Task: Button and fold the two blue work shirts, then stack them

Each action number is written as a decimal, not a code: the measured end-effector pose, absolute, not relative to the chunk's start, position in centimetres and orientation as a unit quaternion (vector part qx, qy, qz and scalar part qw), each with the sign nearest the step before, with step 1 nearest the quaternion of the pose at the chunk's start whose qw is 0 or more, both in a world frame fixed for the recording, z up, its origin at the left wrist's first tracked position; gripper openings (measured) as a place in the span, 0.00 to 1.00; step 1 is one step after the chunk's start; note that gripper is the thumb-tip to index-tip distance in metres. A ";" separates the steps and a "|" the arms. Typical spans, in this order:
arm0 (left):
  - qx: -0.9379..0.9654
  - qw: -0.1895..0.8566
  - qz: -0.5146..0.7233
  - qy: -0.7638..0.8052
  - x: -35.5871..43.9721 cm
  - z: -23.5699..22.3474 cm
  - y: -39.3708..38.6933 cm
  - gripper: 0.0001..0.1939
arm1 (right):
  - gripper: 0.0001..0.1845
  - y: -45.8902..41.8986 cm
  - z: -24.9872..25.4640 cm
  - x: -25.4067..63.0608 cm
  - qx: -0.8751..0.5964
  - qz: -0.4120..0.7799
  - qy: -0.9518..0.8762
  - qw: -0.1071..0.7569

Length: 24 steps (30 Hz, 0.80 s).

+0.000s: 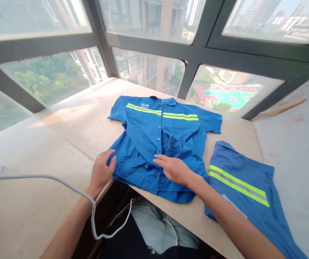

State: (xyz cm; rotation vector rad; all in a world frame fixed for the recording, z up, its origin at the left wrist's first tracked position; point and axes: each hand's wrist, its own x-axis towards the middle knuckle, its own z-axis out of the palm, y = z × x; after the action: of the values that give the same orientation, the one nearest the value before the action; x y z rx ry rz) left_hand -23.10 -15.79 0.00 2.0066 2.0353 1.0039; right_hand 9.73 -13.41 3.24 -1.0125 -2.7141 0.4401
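A blue short-sleeved work shirt point(143, 144) lies front up on the wooden surface, its collar toward the windows. Yellow-green and grey reflective bands cross its chest, and white printing shows above one band. Its button front gapes in the lower half, and the cloth there is rumpled. At the shirt's lower left edge rests my left hand point(102, 169), a ring on one finger, thumb and fingers apart. My right hand point(174, 169) lies over the lower front beside the opening, fingers stretched out. Neither hand visibly grips the cloth.
To the right lies a second blue garment point(238, 176), folded, with reflective bands. A pale cable point(54, 178) hangs across the view in front of my left forearm. Framed windows point(149, 68) border the wooden surface point(63, 144); a patterned wall point(300, 154) stands at right.
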 end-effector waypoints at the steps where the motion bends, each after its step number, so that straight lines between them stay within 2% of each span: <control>1: 0.654 0.046 0.314 0.686 -24.0 0.1 -15.1 0.21 | 0.29 -13.5 3.2 9.0 -0.360 0.162 -0.910 0.125; 6: 0.626 0.072 0.246 0.736 -25.5 0.2 -11.2 0.27 | 0.21 -11.2 3.4 5.1 -0.465 0.180 -0.842 0.207; 8: 0.609 0.116 0.217 0.754 -25.1 0.7 -9.9 0.28 | 0.23 -9.0 3.2 3.7 -0.499 0.174 -0.828 0.190; 11: 0.601 0.150 0.178 0.764 -24.6 1.5 -8.7 0.24 | 0.29 -5.1 2.4 2.0 -0.545 0.174 -0.811 0.124; 15: 0.577 0.173 0.226 0.765 -25.1 2.4 -8.9 0.17 | 0.28 -0.4 1.8 0.9 -0.622 0.186 -0.756 0.084; 20: 0.432 0.335 0.324 0.772 -27.0 3.1 -11.4 0.22 | 0.34 2.5 1.8 1.2 -0.681 0.166 -0.710 0.070; 24: 0.417 0.377 0.286 0.776 -28.9 3.1 -14.1 0.23 | 0.31 3.4 1.6 1.6 -0.700 0.167 -0.692 0.055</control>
State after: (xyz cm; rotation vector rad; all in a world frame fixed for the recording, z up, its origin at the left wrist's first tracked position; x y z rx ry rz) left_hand -28.88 -14.06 3.12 1.0672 1.9845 0.7314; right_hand 1.59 3.42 1.65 -2.1234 -2.1019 0.5083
